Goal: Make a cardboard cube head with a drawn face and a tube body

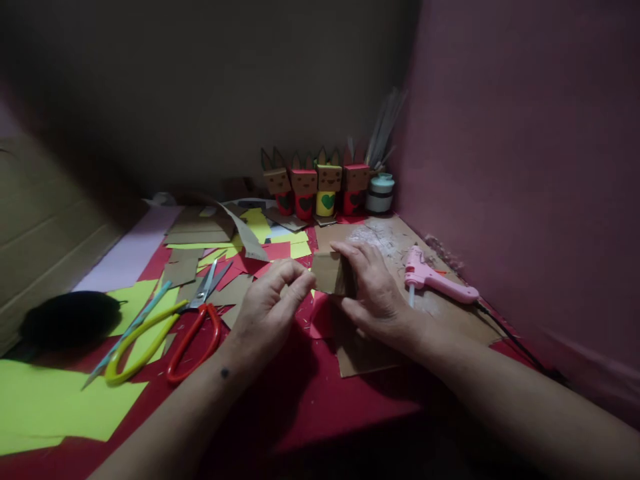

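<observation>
A small brown cardboard box piece point(327, 273) sits between both hands above a red surface point(320, 400). My right hand point(373, 293) wraps around its right side, fingers curled over the top. My left hand point(273, 303) pinches its left edge with thumb and fingertips pressed together. Under the hands lies a flat sheet of brown cardboard point(365, 353).
A pink glue gun point(435, 277) lies to the right with its black cord. Red-handled scissors point(197, 327) and a yellow-handled tool point(140, 337) lie left, among yellow, red and brown paper scraps. Several cardboard bunny figures point(315, 183) and a jar point(380, 193) stand at the back. A dark object point(70, 320) lies far left.
</observation>
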Action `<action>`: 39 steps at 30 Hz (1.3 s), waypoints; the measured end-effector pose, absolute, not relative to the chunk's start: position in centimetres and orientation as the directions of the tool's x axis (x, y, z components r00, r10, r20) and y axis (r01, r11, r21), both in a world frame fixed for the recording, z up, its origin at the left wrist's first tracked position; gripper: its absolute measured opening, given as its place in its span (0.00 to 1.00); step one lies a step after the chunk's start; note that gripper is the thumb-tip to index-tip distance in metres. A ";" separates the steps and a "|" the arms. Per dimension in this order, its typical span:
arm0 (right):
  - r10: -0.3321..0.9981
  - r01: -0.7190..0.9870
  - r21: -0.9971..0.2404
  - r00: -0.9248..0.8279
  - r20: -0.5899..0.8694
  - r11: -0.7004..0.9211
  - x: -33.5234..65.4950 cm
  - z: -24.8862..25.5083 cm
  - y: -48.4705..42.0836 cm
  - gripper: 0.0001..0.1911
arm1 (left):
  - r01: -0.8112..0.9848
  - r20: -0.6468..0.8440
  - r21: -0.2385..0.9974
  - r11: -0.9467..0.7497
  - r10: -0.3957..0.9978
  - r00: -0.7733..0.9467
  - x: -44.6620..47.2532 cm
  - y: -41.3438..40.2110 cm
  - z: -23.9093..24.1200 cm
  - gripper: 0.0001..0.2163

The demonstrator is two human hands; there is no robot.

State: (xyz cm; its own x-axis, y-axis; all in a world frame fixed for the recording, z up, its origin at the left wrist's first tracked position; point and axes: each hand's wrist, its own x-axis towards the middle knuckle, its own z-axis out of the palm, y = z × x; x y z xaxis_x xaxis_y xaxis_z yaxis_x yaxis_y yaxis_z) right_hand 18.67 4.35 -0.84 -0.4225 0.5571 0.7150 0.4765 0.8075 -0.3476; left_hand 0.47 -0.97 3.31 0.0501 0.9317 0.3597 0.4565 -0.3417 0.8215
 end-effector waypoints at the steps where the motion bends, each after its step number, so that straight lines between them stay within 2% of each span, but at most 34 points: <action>1: 0.557 0.473 -0.350 -0.423 0.715 0.808 18.7 -0.8 4.3 0.40 | 0.472 0.378 0.799 -0.372 0.922 0.086 0.5 -0.9 3.2 0.10; 5: 0.554 0.463 -0.354 -0.426 0.715 0.813 18.6 -0.8 4.2 0.38 | 0.524 0.512 0.674 -0.520 0.841 0.175 0.6 -0.7 2.4 0.04; 8: 0.540 0.465 -0.336 -0.426 0.726 0.819 18.5 -1.0 4.3 0.37 | 0.559 0.570 0.582 -0.591 0.786 0.238 0.5 -0.6 1.8 0.06; 11: 0.521 0.471 -0.309 -0.433 0.735 0.826 18.3 -1.1 4.2 0.36 | 0.592 0.565 0.535 -0.602 0.777 0.280 0.6 -0.5 1.5 0.08; 13: 0.507 0.481 -0.285 -0.431 0.747 0.829 18.1 -1.2 4.3 0.36 | 0.596 0.535 0.556 -0.579 0.798 0.276 0.8 -0.7 1.7 0.09; 16: 0.522 0.521 -0.278 -0.410 0.748 0.807 18.2 -1.2 4.4 0.35 | 0.525 0.471 0.675 -0.518 0.851 0.234 0.9 -1.3 2.4 0.09; 19: 0.584 0.513 -0.361 -0.381 0.717 0.779 18.5 -0.9 4.7 0.35 | 0.451 0.460 0.774 -0.444 0.884 0.082 0.6 -1.6 3.1 0.08; 22: 0.746 0.370 -0.648 -0.296 0.597 0.666 18.6 -0.3 4.8 0.34 | 0.434 0.452 0.828 -0.355 0.881 -0.139 -0.3 -1.0 3.1 0.10; 24: 0.869 0.204 -0.855 -0.259 0.421 0.476 18.6 0.3 4.6 0.39 | 0.398 0.407 0.869 -0.294 0.883 -0.235 -0.9 -0.1 2.8 0.11; 26: 0.931 0.027 -0.961 -0.255 0.260 0.275 18.6 0.7 4.5 0.44 | 0.350 0.354 0.904 -0.245 0.888 -0.292 -1.4 0.5 2.6 0.11; 30: 0.958 -0.248 -0.965 -0.247 0.146 0.083 18.6 0.7 4.7 0.40 | 0.412 0.304 0.899 -0.150 0.890 -0.339 -1.6 1.0 2.9 0.15; 34: 0.963 -0.419 -0.906 -0.265 0.054 -0.064 18.5 0.5 5.5 0.32 | 0.456 0.292 0.874 -0.169 0.932 -0.214 -1.3 1.1 3.1 0.20; 37: 0.957 -0.481 -0.871 -0.286 0.048 -0.100 18.2 0.4 5.5 0.26 | 0.343 0.174 0.930 -0.130 0.979 -0.102 -0.5 1.1 2.6 0.14; 39: 0.952 -0.490 -0.865 -0.302 0.052 -0.109 18.0 0.4 5.3 0.25 | 0.201 0.096 0.975 -0.093 0.995 -0.001 0.3 0.9 2.3 0.19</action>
